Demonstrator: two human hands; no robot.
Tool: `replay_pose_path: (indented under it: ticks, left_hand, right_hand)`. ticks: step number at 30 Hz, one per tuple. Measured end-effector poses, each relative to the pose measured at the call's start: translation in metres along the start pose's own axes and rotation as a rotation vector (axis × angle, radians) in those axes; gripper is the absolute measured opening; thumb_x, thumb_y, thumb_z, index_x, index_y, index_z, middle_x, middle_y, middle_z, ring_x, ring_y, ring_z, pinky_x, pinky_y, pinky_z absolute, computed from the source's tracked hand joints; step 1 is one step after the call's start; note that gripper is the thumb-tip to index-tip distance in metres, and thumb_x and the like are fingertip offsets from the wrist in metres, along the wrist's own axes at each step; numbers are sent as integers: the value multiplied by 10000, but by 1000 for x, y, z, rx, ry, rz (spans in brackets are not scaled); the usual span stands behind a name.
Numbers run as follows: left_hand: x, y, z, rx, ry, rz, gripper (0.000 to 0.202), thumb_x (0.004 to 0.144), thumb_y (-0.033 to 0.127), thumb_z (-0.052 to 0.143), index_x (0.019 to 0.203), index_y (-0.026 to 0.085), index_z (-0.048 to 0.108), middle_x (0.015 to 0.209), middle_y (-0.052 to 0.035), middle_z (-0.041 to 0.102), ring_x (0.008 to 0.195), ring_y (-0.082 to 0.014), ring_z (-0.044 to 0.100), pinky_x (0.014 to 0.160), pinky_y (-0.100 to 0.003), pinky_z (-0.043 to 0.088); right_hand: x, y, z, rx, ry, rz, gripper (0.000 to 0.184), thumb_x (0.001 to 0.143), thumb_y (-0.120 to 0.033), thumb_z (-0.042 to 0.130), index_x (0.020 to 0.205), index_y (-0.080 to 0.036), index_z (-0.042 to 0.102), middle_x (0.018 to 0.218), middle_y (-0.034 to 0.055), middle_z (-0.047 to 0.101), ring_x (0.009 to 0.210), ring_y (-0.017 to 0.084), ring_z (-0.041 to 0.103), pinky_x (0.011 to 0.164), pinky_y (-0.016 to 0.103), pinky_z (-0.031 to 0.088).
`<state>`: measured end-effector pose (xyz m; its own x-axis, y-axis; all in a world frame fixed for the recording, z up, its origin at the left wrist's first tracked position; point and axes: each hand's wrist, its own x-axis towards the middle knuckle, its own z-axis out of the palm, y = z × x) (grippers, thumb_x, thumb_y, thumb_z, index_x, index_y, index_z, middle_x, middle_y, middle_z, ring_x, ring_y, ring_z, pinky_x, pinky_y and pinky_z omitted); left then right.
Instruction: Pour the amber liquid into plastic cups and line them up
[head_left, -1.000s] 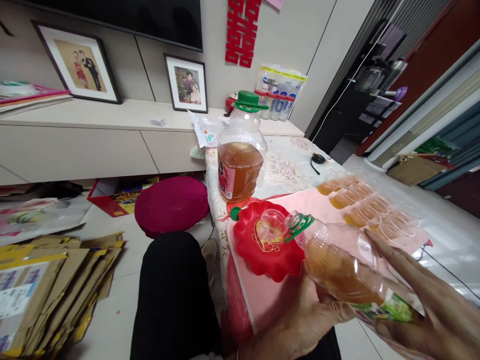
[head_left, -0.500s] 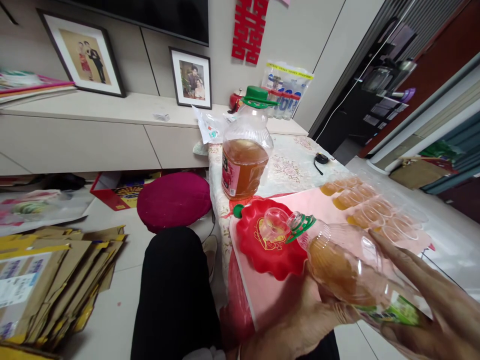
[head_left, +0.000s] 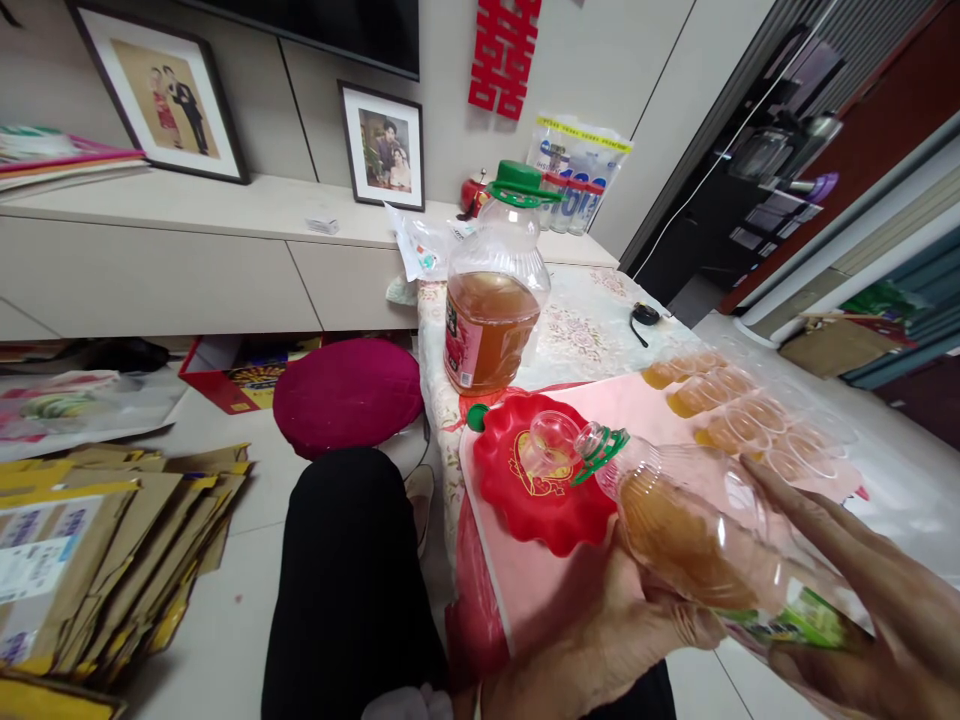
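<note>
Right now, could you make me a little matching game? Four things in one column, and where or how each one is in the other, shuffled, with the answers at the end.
1. Held bottle
2. Green-capped bottle
3. Red plate
4. Filled cups

A. upright, with a pink label
B. in rows on the pink sheet
C. tilted, between left hand and right hand
D. under a clear cup

Pairs: 1-C, 2-A, 3-D, 4-B.

On my feed this looks like a home living room: a flat black television (head_left: 337,30) against the pale grey panelled wall (head_left: 446,70), rectangular black-framed couple portraits (head_left: 174,105) on a long off-white cabinet (head_left: 150,270), red paper-cut characters (head_left: 517,55), a round maroon cushion (head_left: 349,395).
</note>
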<state>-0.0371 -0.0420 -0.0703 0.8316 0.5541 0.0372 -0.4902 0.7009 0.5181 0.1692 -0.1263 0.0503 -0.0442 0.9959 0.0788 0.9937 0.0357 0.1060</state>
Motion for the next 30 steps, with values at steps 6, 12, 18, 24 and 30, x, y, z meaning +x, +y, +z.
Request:
replay_pose_path:
  ticks: [6, 12, 18, 24, 30]
  left_hand:
    - [-2, -1, -1, -34, 29, -58, 852, 579, 246, 1006, 1349, 207, 643, 1341, -134, 708, 1289, -337, 663, 1062, -432, 534]
    - [-6, 23, 9, -85, 13, -116, 1033, 554, 140, 976, 1488, 238, 546, 1400, -125, 674, 1389, -370, 592, 1240, -558, 406]
    - [-13, 51, 19, -72, -148, -34, 909, 768, 86, 834, 1575, 286, 466, 1440, -85, 658, 1465, -276, 549, 1283, -471, 363]
    - [-19, 50, 17, -47, -139, -62, 892, 803, 98, 823, 1589, 294, 450, 1419, -66, 670, 1478, -242, 536, 1283, -449, 367]
    - [-19, 53, 20, -33, -143, -110, 880, 793, 131, 853, 1571, 291, 474, 1415, -58, 672, 1479, -230, 535, 1294, -423, 368]
  right_hand:
    - [3, 0, -5, -60, 8, -20, 1036, 872, -720, 596, 1720, -295, 180, 1589, 212, 537, 1344, 478, 623, 956, 620, 626]
    - [18, -10, -15, -53, 41, -116, 1099, 832, -742, 627, 1718, -259, 191, 1571, 212, 555, 1298, 480, 656, 914, 607, 651]
    - [18, -6, -17, -86, 54, -136, 1052, 864, -709, 597, 1721, -250, 195, 1541, 232, 574, 1258, 492, 677, 874, 609, 664]
    - [9, 6, -8, -60, 23, -60, 1052, 840, -738, 599, 1719, -310, 211, 1555, 200, 575, 1263, 494, 673, 883, 674, 645]
    - [14, 1, -14, -102, 61, -120, 978, 889, -692, 537, 1719, -290, 210, 1511, 219, 607, 1201, 512, 700, 811, 665, 665]
